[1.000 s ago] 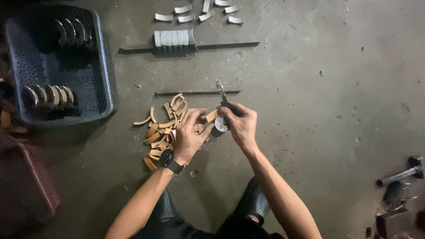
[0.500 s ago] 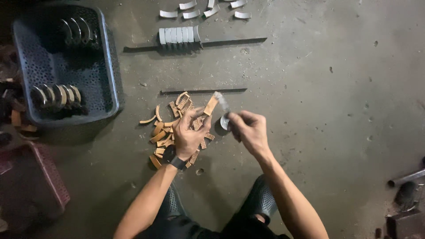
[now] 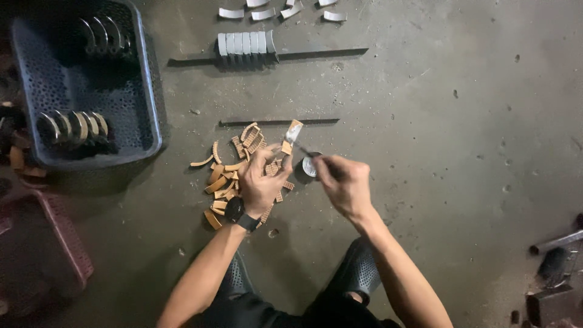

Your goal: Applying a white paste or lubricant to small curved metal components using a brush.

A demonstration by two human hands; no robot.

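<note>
Presently the left hand (image 3: 260, 182) pinches a tan curved friction-lining strip (image 3: 291, 135) upright above the pile of similar tan strips (image 3: 228, 176) on the concrete floor (image 3: 437, 121), while the right hand (image 3: 343, 182) grips a thin brush (image 3: 303, 150) against it; a loose pinch could let the strip slip, smearing the fingers.

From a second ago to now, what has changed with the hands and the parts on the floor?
The right hand swung its thin tool from upright to pointing left, its tip now on the tan curved strip held by the left hand. That strip is now raised above the pile of tan strips. The small round tin, grey basket and the floor rods look unmoved.
</note>
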